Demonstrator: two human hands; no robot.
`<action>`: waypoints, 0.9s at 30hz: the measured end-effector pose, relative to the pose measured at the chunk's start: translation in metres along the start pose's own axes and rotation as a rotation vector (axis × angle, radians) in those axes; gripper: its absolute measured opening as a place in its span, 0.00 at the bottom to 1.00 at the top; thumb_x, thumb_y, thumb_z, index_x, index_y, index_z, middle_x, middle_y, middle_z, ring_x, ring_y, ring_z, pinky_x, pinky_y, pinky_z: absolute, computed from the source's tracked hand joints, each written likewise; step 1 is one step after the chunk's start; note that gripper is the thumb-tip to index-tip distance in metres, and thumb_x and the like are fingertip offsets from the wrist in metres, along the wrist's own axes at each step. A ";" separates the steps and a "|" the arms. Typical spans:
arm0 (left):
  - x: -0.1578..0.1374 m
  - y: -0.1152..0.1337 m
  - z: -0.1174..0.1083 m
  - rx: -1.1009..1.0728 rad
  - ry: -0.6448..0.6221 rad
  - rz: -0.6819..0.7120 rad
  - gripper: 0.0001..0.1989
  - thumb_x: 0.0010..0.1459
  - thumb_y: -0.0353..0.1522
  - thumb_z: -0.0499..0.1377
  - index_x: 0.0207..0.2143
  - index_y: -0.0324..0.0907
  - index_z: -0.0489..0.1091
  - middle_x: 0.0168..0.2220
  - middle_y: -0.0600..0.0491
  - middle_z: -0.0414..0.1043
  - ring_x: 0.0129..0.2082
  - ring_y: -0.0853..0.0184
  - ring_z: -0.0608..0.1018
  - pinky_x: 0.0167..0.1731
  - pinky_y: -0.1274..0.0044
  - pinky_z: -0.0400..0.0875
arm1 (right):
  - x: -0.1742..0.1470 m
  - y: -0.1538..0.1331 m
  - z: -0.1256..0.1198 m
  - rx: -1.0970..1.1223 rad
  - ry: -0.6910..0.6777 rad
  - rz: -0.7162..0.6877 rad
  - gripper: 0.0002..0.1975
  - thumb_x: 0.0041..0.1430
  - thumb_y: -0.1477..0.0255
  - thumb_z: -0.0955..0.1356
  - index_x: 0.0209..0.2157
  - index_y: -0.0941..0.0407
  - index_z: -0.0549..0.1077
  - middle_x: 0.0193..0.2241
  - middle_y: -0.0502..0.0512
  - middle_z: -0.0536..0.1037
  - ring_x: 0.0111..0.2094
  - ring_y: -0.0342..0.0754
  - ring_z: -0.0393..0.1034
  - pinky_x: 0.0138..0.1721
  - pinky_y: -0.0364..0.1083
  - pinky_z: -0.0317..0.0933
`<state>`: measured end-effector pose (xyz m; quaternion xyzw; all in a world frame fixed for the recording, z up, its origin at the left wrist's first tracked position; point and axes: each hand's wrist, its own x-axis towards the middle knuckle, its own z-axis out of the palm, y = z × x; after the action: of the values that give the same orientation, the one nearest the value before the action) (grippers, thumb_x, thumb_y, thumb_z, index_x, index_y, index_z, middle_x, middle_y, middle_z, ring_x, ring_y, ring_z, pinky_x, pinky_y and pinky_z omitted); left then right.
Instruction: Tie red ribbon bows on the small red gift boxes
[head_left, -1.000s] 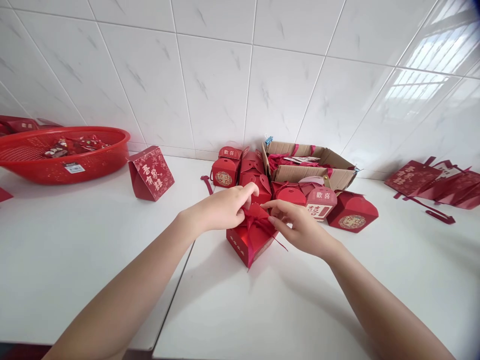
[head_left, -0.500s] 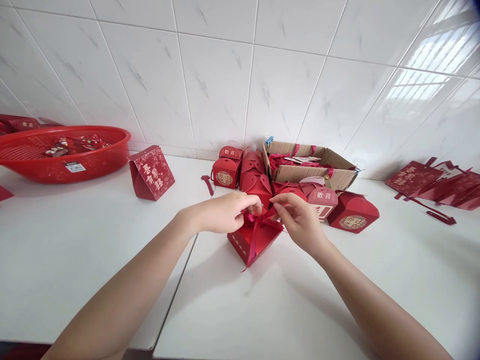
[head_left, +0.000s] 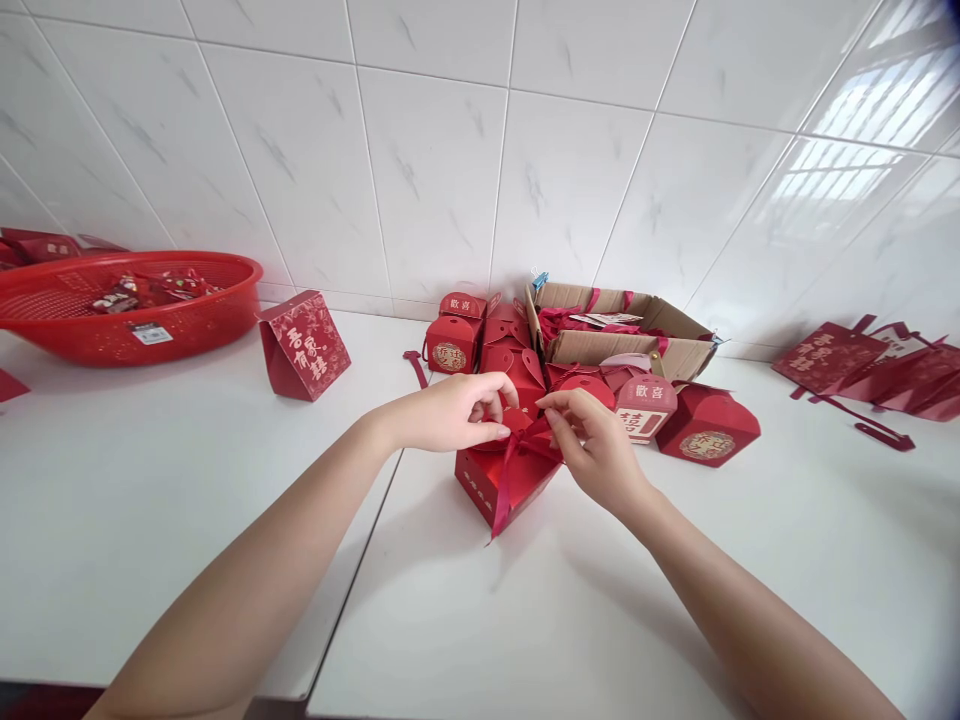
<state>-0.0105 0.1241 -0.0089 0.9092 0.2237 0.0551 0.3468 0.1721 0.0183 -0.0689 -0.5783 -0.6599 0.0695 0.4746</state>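
Note:
A red gift box (head_left: 487, 486) with pale lettering on its side sits on the white table in front of me. A dark pink ribbon (head_left: 507, 490) crosses its top, one tail hanging down the near corner. My right hand (head_left: 592, 435) pinches the ribbon at the right of the box top. Over the left of the top is my left hand (head_left: 469, 412), its thumb and fingers apart, the thumb tip close to the ribbon's crossing. Whether that thumb touches the ribbon I cannot tell.
Behind are several red boxes (head_left: 706, 425) and a cardboard box (head_left: 600, 348) of ribbons. Left stand a red-patterned box (head_left: 306, 347) and a red basket (head_left: 82, 335) with wrapped sweets. Flat red bags (head_left: 832, 357) lie far right. A seam divides the white tables (head_left: 480, 640).
My left hand has lifted slightly up and left, and its fingers have opened away from the ribbon. My right hand keeps its pinch almost in place.

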 end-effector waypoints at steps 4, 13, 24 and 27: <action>0.001 -0.007 -0.002 -0.078 -0.014 0.025 0.16 0.54 0.34 0.58 0.46 0.45 0.61 0.37 0.54 0.70 0.32 0.70 0.70 0.32 0.76 0.65 | 0.000 -0.001 -0.001 0.001 -0.008 0.010 0.09 0.64 0.70 0.60 0.39 0.56 0.69 0.32 0.55 0.72 0.28 0.44 0.68 0.26 0.43 0.62; 0.005 -0.017 -0.004 -0.106 0.038 -0.018 0.19 0.50 0.33 0.61 0.45 0.43 0.63 0.38 0.51 0.72 0.35 0.67 0.72 0.34 0.74 0.67 | 0.000 0.000 -0.001 -0.013 -0.002 0.000 0.09 0.64 0.69 0.60 0.39 0.55 0.70 0.33 0.55 0.73 0.28 0.45 0.68 0.26 0.43 0.62; 0.006 -0.018 -0.005 -0.336 -0.139 0.040 0.22 0.48 0.33 0.65 0.45 0.44 0.64 0.33 0.54 0.72 0.33 0.69 0.73 0.31 0.76 0.67 | 0.001 0.001 -0.003 0.015 -0.012 0.047 0.10 0.63 0.68 0.61 0.40 0.56 0.70 0.32 0.56 0.75 0.30 0.46 0.71 0.28 0.44 0.64; 0.005 -0.018 -0.005 -0.400 -0.202 0.002 0.22 0.47 0.34 0.66 0.45 0.43 0.65 0.31 0.55 0.72 0.30 0.70 0.74 0.31 0.76 0.68 | 0.001 0.000 -0.003 0.020 -0.020 0.061 0.10 0.63 0.68 0.61 0.39 0.56 0.70 0.31 0.56 0.75 0.28 0.46 0.71 0.27 0.44 0.64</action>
<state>-0.0133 0.1411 -0.0175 0.8234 0.1714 0.0074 0.5409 0.1741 0.0176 -0.0667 -0.5927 -0.6457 0.0963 0.4717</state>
